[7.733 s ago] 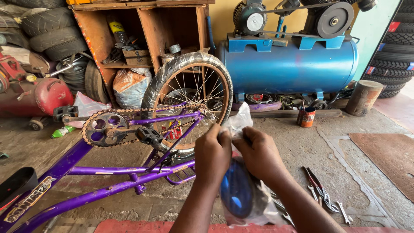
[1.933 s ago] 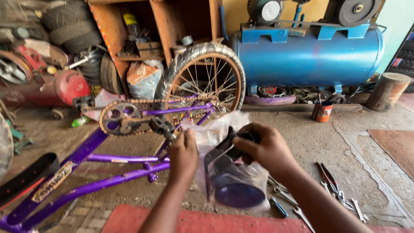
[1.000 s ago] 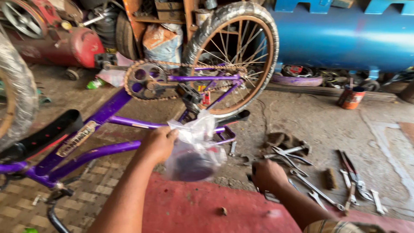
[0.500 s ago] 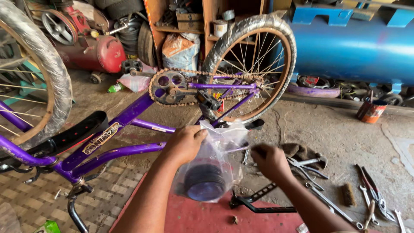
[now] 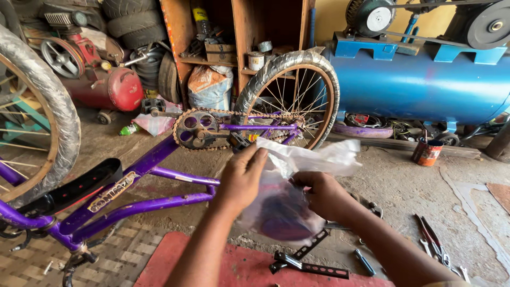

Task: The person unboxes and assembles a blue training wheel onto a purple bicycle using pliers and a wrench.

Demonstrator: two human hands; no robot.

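Holding a clear plastic bag (image 5: 297, 196) above the red mat (image 5: 239, 268), I pinch its edge with my left hand (image 5: 241, 178) while my right hand (image 5: 324, 194) grips its side. Beyond: purple bicycle frame (image 5: 154, 175), rear wheel (image 5: 289, 95), blue tank (image 5: 425, 90).

Plastic bag (image 5: 297, 180): clear to milky white, with a dark blue-purple shape showing through its lower part. Bicycle frame (image 5: 154, 180): glossy purple, carrying a pale gold decal. Saddle (image 5: 71, 188): black. Chainring (image 5: 194, 130): dull rust-brown, pierced with round holes. Rear tyre (image 5: 289, 69): grey and dusty over a tan rim. Compressor tank (image 5: 425, 85): bright blue. Gas cylinder (image 5: 114, 87): red. Shelf unit (image 5: 239, 32): orange-brown wood. Floor mat (image 5: 239, 268): red. Small can (image 5: 427, 152): red with a dark band. Brackets (image 5: 308, 260): black.
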